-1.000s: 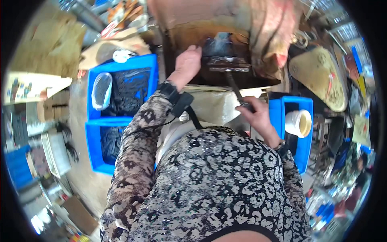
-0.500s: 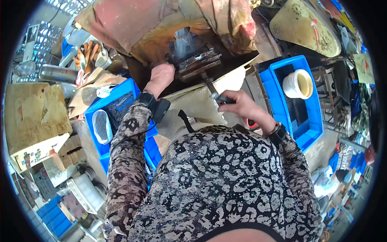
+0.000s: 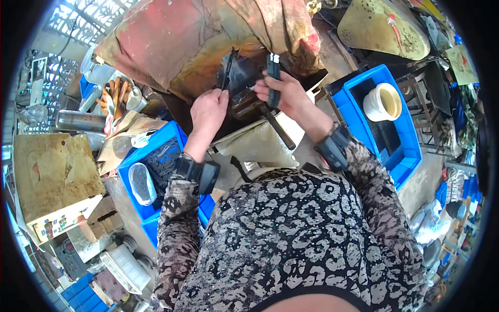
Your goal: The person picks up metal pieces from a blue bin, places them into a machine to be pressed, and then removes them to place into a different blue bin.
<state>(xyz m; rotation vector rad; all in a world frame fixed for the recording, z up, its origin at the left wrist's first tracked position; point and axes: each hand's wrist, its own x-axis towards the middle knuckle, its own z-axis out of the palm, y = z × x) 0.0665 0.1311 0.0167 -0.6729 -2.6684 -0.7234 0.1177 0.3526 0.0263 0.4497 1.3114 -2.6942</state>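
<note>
My left hand is closed on a thin dark strip that points up and away from me, in front of the stained cloth cover. My right hand, a little to the right, is closed around a black oblong piece with two small white tips at its far end. Between and below the hands sits a dark metal fixture, partly hidden by them. From it a dark bar handle slants toward me, and neither hand touches it.
A reddish, scorched cloth drapes over the machine ahead. A blue bin holding dark strips and a clear tub is at left. Another blue bin with a white bucket stands at right. Orange gloves lie far left.
My right hand has left the bar handle's end and moved up and left, holding the black piece. My left hand is slightly lower, and a thin strip now shows above it.
</note>
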